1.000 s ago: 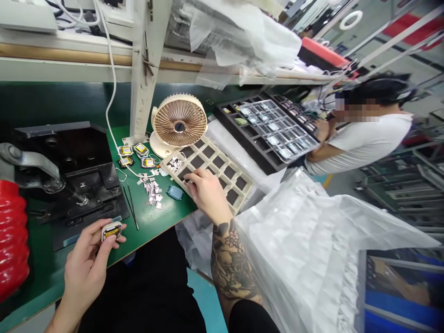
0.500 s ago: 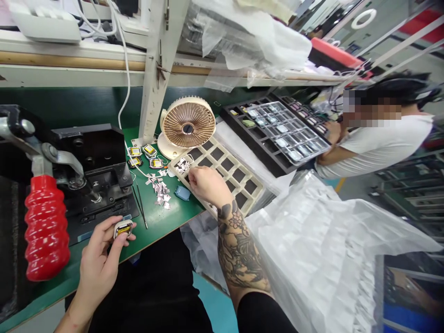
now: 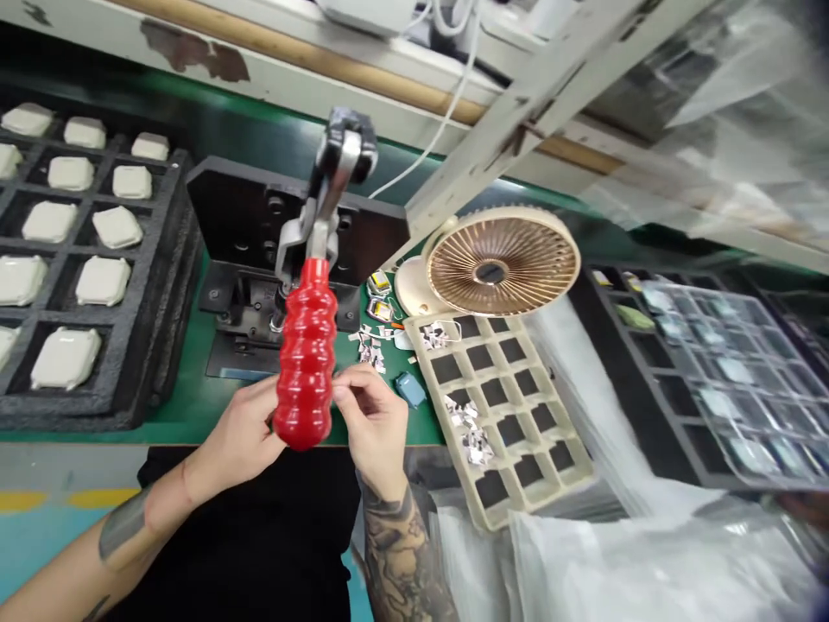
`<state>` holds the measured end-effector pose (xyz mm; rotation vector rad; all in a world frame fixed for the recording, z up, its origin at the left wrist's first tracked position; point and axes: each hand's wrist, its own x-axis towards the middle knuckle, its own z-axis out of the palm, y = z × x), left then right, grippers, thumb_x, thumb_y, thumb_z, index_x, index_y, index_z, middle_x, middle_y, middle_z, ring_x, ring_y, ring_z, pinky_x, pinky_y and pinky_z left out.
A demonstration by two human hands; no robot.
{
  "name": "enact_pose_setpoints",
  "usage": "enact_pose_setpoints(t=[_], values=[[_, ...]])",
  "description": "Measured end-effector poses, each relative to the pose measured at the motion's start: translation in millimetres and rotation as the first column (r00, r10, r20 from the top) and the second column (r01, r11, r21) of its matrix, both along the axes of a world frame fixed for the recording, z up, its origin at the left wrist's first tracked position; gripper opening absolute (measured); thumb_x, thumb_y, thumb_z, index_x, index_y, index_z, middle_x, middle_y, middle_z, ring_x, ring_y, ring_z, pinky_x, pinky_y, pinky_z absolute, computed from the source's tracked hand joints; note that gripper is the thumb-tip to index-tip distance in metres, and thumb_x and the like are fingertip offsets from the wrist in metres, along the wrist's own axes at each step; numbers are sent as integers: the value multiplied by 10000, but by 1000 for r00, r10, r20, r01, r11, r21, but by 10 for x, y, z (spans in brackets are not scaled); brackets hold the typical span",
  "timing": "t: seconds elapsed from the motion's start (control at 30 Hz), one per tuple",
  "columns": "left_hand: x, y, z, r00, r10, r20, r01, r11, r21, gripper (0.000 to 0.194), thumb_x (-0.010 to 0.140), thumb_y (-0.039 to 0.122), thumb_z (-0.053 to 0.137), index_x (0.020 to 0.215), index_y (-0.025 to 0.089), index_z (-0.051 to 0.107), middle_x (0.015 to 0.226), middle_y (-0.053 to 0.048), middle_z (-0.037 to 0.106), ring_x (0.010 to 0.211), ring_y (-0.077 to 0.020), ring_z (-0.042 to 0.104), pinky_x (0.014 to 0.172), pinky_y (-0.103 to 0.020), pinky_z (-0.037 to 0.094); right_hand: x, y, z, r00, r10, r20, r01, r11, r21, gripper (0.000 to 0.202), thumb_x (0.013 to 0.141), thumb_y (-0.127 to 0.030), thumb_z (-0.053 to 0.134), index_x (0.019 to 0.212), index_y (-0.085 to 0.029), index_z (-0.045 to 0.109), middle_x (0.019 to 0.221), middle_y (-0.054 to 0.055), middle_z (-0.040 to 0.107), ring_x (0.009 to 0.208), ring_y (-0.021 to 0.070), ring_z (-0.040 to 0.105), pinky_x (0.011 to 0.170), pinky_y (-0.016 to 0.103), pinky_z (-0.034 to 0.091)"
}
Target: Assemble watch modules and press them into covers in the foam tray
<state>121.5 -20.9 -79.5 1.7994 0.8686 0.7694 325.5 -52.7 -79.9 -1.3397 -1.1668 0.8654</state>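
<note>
The red handle hid part of the left hand from me; my feed cropped the foam tray.

Workshop with lever press

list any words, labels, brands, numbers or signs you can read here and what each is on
No readable text anywhere in this view.
Fan: any mark on its hub is too small to read.
Slips: too small to tell if printed.
Blue piece: too blurred to tell.
Red handle: no lettering visible.
White cases: no lettering visible.
</note>
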Motion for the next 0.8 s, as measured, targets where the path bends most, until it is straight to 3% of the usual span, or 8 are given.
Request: enact_pose_setpoints(t=[0.13, 0.23, 0.4, 0.57, 0.8], values=[[16, 12, 22, 998, -63, 0, 63, 998, -8, 238, 1040, 100, 622, 1174, 233, 766, 1072, -49, 752, 995, -207, 701, 891, -298, 523, -57, 66, 3, 998, 62, 30, -64, 995, 76, 114, 1026, -301, 750, 932, -243, 775, 1023, 47, 685, 980, 198, 672, 862, 337, 570], [2, 11, -1, 998, -58, 4, 58, 997, -45, 273, 1044, 82, 595, 1211, 238, 745, 1134, -48, 756, 1050, -207, 709, 946, -297, 522, -48, 49, 21, 996, 39, 81, -49, 992, 120, 123, 1047, -249, 713, 935, -250, 766, 983, 37, 704, 928, 187, 681, 828, 333, 569], [-25, 6, -22, 1000, -22, -2, 22, 997, -73, 225, 1032, 90, 615, 1180, 228, 712, 1034, -16, 752, 899, -176, 689, 844, -261, 514, -110, -44, 26, 987, -52, 151, 17, 974, 225, 159, 988, -136, 767, 1076, -269, 775, 901, 10, 730, 830, 177, 689, 753, 326, 567], [-19, 16, -1, 998, -58, -16, 56, 995, -79, 139, 1040, 124, 631, 1100, 223, 708, 996, -10, 741, 864, -171, 668, 819, -258, 494, -119, -39, 93, 977, 17, 212, -81, 950, 300, 210, 961, -56, 770, 1006, -260, 786, 930, 17, 773, 843, 174, 729, 764, 325, 588], [-15, 27, 46, 998, -67, -7, 66, 996, -63, 72, 1079, 188, 626, 1084, 210, 694, 922, -3, 683, 818, -162, 608, 786, -261, 454, 7, 4, 98, 979, 119, 167, -155, 962, 223, 204, 967, -78, 785, 1013, -275, 812, 949, 10, 787, 846, 162, 736, 758, 314, 600]])
